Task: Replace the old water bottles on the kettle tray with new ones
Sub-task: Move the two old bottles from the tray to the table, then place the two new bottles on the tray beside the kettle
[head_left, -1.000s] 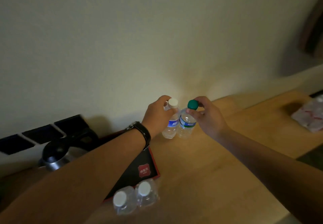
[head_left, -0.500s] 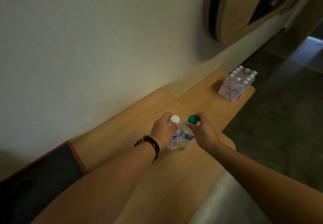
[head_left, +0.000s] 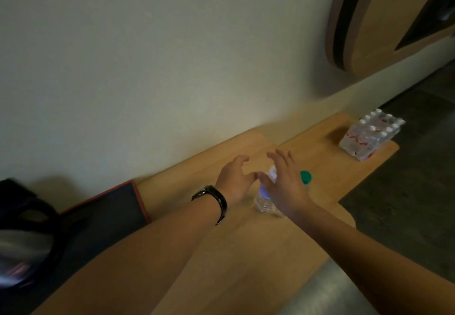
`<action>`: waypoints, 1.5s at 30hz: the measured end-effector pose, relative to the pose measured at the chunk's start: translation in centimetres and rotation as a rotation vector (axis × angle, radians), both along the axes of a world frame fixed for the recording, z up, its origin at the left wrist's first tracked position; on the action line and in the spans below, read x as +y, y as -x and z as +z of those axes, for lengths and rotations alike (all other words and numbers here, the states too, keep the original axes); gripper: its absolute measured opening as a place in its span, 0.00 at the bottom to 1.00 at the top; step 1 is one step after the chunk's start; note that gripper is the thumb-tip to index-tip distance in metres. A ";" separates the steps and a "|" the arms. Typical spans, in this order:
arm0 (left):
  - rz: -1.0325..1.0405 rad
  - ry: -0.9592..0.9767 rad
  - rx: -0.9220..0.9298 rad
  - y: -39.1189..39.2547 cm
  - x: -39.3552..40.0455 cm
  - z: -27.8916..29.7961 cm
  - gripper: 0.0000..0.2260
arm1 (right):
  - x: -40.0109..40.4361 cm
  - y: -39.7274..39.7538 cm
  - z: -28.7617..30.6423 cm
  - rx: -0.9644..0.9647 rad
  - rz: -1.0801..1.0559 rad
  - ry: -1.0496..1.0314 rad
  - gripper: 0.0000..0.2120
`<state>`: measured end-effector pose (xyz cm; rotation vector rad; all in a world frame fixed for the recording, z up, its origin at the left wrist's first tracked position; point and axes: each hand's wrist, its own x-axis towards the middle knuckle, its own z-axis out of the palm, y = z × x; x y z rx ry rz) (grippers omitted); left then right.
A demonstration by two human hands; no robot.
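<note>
Two small clear water bottles stand side by side on the wooden counter [head_left: 246, 253]. The white-capped bottle [head_left: 264, 204] is mostly hidden behind my right hand. Of the green-capped bottle [head_left: 306, 177] little more than the cap shows. My left hand [head_left: 234, 179], with a black watch on the wrist, hovers just left of them, fingers spread and empty. My right hand [head_left: 283, 186] is open in front of the bottles, fingers apart, gripping nothing. The dark kettle tray [head_left: 103, 213] with a red rim lies at the left, and a steel kettle [head_left: 22, 248] stands on it, blurred.
A shrink-wrapped pack of several white-capped bottles [head_left: 369, 136] sits at the far right end of the counter. The wall runs close behind the counter. Dark floor lies to the right, past the counter's curved edge. A wooden panel hangs on the wall at the upper right.
Both hands have let go of the two bottle caps and opened, lifting off the bottles. The view has swung slightly, bringing the kettle back in at the left.
</note>
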<state>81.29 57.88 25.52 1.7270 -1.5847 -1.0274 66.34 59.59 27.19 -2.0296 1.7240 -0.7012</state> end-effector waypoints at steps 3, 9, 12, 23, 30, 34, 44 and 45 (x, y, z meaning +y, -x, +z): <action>0.048 0.046 -0.075 -4.9 2.4 1.3 0.24 | 1.3 -5.4 1.0 -0.083 0.193 0.060 0.19; 0.198 0.055 -0.128 -16.2 10.6 3.1 0.19 | 4.8 -15.6 0.6 -0.163 0.532 -0.003 0.16; 0.313 0.061 -0.128 -20.8 15.2 3.6 0.17 | 7.3 -19.7 -0.3 -0.183 0.705 -0.025 0.17; 0.432 -0.103 -0.064 -26.7 26.8 -0.8 0.27 | 12.6 -23.9 -3.7 -0.055 0.942 -0.358 0.27; 0.456 -0.121 0.055 -26.2 27.5 -3.3 0.28 | 12.6 -23.1 -5.1 -0.090 0.831 -0.352 0.19; 0.472 -0.083 0.052 -25.8 27.9 -3.8 0.17 | 12.9 -23.0 -5.5 -0.125 0.803 -0.360 0.15; 0.464 0.048 0.078 -28.5 24.6 -0.5 0.11 | 10.2 -25.3 -3.3 -0.274 0.771 -0.353 0.13; 0.460 0.069 0.065 -29.1 23.8 0.2 0.10 | 9.3 -25.9 -2.8 -0.280 0.770 -0.334 0.11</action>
